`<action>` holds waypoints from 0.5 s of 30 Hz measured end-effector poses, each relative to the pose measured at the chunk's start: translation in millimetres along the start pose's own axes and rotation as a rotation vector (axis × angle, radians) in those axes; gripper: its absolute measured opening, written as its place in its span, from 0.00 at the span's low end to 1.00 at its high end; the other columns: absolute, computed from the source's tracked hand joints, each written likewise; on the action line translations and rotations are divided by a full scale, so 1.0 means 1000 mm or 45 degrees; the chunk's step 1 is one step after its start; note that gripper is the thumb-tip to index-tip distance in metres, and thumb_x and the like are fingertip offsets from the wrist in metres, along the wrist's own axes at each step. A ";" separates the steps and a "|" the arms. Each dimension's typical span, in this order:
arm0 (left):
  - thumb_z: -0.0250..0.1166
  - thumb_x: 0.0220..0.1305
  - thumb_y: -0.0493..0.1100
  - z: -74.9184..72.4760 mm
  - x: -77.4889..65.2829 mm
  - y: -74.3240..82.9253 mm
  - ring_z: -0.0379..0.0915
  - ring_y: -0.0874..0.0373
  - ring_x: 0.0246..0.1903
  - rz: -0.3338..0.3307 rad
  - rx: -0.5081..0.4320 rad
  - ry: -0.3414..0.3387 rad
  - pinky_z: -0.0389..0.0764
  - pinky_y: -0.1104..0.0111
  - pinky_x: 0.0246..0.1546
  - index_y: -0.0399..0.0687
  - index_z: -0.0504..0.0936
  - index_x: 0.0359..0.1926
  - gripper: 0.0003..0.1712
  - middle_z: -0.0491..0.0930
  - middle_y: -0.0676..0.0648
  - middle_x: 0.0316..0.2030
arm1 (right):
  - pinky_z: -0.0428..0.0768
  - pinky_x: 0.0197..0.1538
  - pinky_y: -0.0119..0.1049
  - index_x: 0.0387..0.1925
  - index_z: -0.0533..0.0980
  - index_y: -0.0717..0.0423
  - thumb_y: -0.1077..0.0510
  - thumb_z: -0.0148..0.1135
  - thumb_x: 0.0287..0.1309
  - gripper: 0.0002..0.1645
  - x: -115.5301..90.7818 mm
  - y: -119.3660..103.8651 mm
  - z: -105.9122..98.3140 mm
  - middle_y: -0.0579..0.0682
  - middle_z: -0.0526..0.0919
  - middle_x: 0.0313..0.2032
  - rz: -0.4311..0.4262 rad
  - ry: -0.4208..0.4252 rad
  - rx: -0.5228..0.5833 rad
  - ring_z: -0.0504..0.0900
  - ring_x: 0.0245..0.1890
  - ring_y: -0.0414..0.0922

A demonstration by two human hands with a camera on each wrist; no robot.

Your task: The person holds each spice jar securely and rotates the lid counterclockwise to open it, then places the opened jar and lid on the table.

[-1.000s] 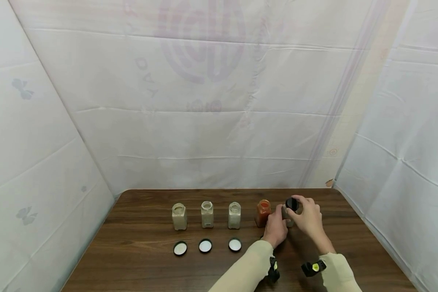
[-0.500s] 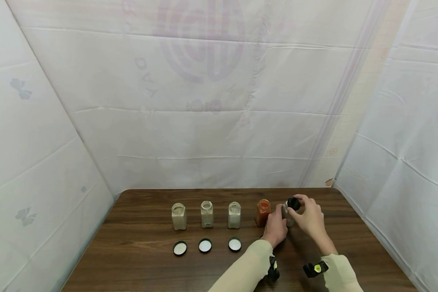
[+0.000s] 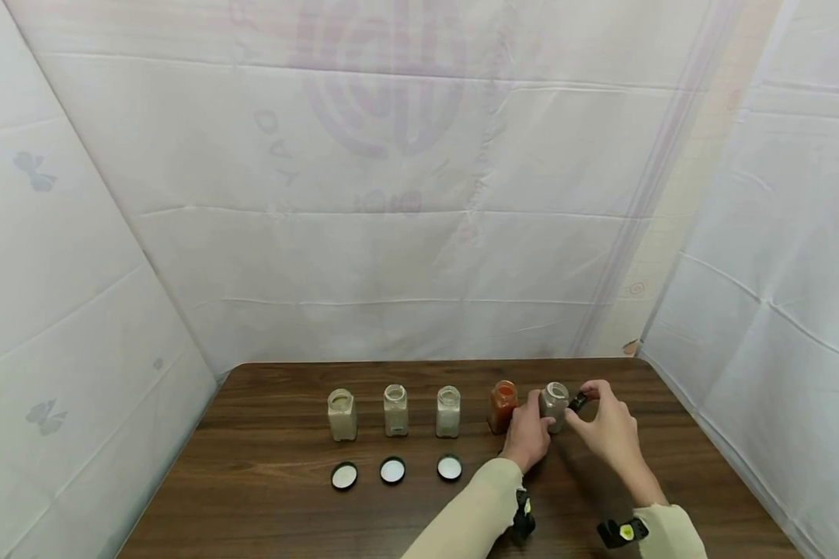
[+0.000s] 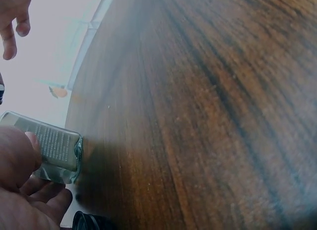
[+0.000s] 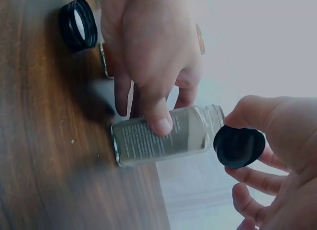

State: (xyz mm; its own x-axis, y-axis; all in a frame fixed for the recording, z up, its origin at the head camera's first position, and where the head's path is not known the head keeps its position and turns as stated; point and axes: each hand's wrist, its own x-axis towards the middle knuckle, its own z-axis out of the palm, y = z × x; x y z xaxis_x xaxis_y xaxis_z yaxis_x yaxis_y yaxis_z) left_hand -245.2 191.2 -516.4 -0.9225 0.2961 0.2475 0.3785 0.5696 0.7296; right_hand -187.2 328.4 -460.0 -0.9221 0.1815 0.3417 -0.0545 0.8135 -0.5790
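At the right end of a row of jars, my left hand (image 3: 527, 442) grips a glass spice jar (image 3: 555, 404) of greyish powder, its thumb across the printed label in the right wrist view. The jar stands upright with its mouth uncovered. My right hand (image 3: 611, 439) pinches a black lid (image 5: 240, 147) between thumb and fingers, tilted just to the right of the jar's mouth. Close on the left of my left hand stands an uncapped jar of orange-red powder (image 3: 503, 405), partly hidden by the fingers.
Three open jars of pale contents, a left one (image 3: 342, 419), a middle one (image 3: 395, 413) and a right one (image 3: 448, 415), line the wooden table (image 3: 266, 435). Before them lie three upturned lids, one (image 3: 393, 470) central. Another lid (image 5: 79, 24) sits near my left hand. White cloth (image 3: 391, 256) walls the table.
The black lid has come off the jar's mouth, tipping and shifting right with my right hand, so the open rim now shows. My left hand keeps its hold on the jar.
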 end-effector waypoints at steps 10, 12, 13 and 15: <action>0.65 0.72 0.41 0.003 0.001 0.000 0.83 0.58 0.46 -0.013 0.011 -0.008 0.83 0.65 0.44 0.49 0.72 0.65 0.24 0.85 0.47 0.47 | 0.71 0.37 0.55 0.63 0.75 0.62 0.55 0.72 0.61 0.31 -0.015 0.007 -0.004 0.59 0.84 0.35 -0.027 -0.039 -0.121 0.78 0.29 0.56; 0.66 0.72 0.42 0.003 0.001 0.000 0.83 0.58 0.45 -0.020 0.016 -0.009 0.83 0.65 0.44 0.49 0.72 0.65 0.24 0.85 0.47 0.47 | 0.67 0.35 0.48 0.63 0.76 0.61 0.55 0.71 0.62 0.30 -0.017 0.009 -0.005 0.52 0.78 0.24 -0.007 -0.071 -0.135 0.71 0.22 0.48; 0.66 0.72 0.42 0.003 0.001 0.000 0.83 0.58 0.45 -0.020 0.017 -0.008 0.83 0.65 0.45 0.49 0.72 0.65 0.24 0.85 0.47 0.47 | 0.65 0.33 0.46 0.63 0.75 0.61 0.55 0.70 0.62 0.30 -0.018 0.010 -0.005 0.48 0.73 0.20 0.006 -0.089 -0.137 0.68 0.20 0.46; 0.66 0.71 0.42 0.004 0.001 -0.001 0.83 0.58 0.45 -0.021 0.017 -0.006 0.83 0.65 0.45 0.49 0.72 0.65 0.24 0.85 0.47 0.46 | 0.63 0.31 0.42 0.63 0.75 0.61 0.56 0.70 0.62 0.30 -0.020 0.012 -0.005 0.45 0.70 0.17 0.018 -0.117 -0.137 0.67 0.19 0.43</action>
State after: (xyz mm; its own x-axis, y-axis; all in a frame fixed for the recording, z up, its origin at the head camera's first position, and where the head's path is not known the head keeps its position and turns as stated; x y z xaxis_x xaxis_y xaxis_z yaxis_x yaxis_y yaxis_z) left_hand -246.0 194.0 -518.9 -0.9282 0.2905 0.2325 0.3645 0.5845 0.7249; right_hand -167.9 336.9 -470.0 -0.9539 0.1461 0.2620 -0.0043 0.8665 -0.4991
